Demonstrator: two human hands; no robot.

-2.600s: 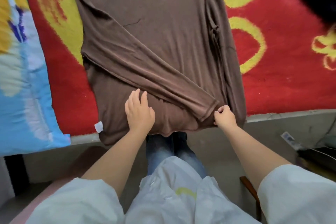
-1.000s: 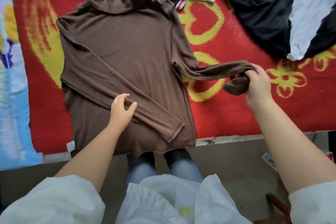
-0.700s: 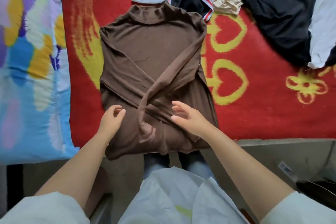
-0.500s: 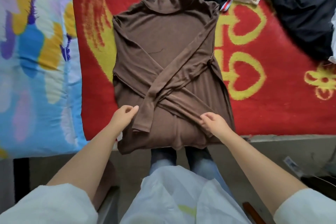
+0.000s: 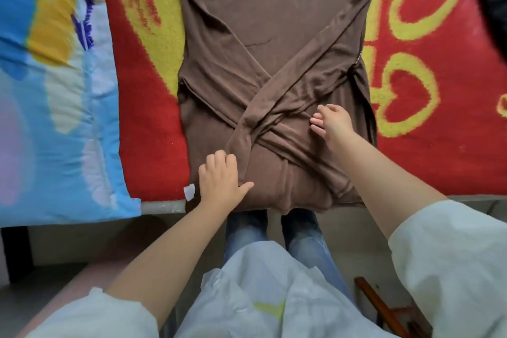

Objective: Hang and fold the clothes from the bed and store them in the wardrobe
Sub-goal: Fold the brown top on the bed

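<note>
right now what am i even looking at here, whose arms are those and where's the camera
There is no machine here. The camera sits on a person's head, looking forward and down, so the arms are that person's own. A brown long-sleeved top lies flat on a red and yellow blanket, its two sleeves crossed over the body. The left hand rests on the top near the hem, beside a small white tag. The right hand touches the crossed sleeves with relaxed fingers. Neither hand grips anything. A blue patterned quilt lies to the left.

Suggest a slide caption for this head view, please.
Both hands, left hand and right hand, smooth a brown long-sleeved knit top, sleeves crossed, on a red-and-yellow blanket.
</note>
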